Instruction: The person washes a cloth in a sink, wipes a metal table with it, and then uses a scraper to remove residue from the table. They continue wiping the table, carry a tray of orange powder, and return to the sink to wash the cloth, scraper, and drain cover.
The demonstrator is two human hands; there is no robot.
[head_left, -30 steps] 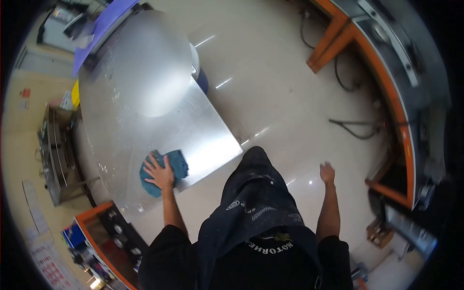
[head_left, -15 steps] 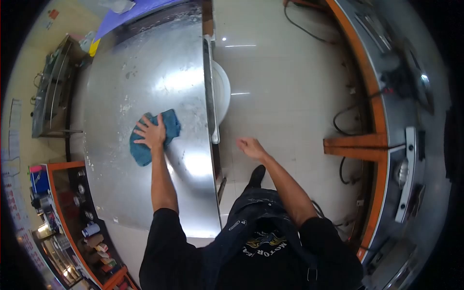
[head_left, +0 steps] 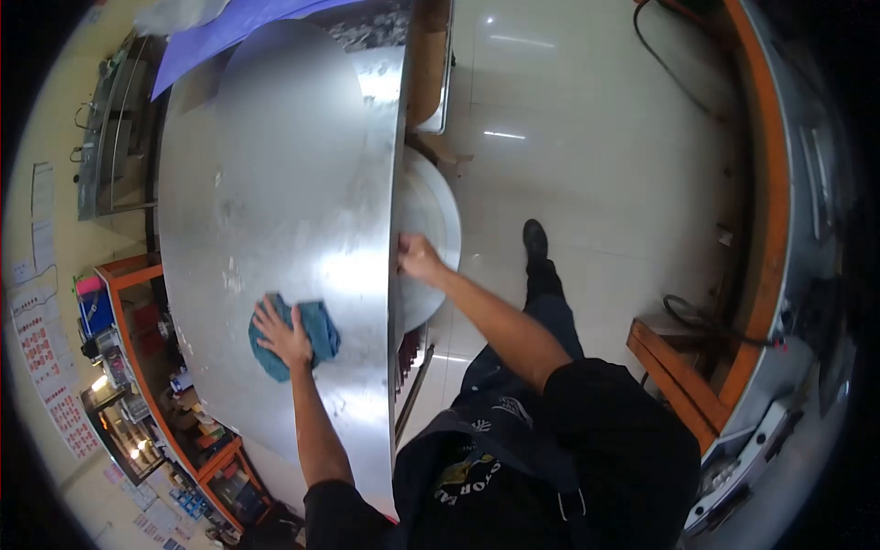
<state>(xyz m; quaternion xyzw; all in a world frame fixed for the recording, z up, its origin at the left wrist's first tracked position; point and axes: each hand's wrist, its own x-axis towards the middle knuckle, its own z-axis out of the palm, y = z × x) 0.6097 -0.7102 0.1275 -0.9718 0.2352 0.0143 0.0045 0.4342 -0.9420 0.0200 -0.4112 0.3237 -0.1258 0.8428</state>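
Observation:
My left hand (head_left: 283,335) lies flat with spread fingers on a crumpled teal cloth (head_left: 318,332), pressing it against a shiny metal tabletop (head_left: 211,275). Pale specks and smears mark the metal around it. At the table's right edge is my right hand (head_left: 420,258), its fingers curled closed. Their tips meet the edge, and whether they grip anything there is hidden. Below that hand, a large round whitish basin or lid (head_left: 442,206) juts out from under the table.
A purple sheet (head_left: 206,46) covers the table's far end. To the left stand an orange-framed shelf (head_left: 137,321) with small goods and a metal stand (head_left: 110,137). Tiled floor (head_left: 568,165) runs along the right, bounded by an orange-edged counter (head_left: 761,174) with a cable (head_left: 701,325).
My body has advanced along the table. My left hand stays flat on the cloth, while my right hand has come from above the floor to the table's edge.

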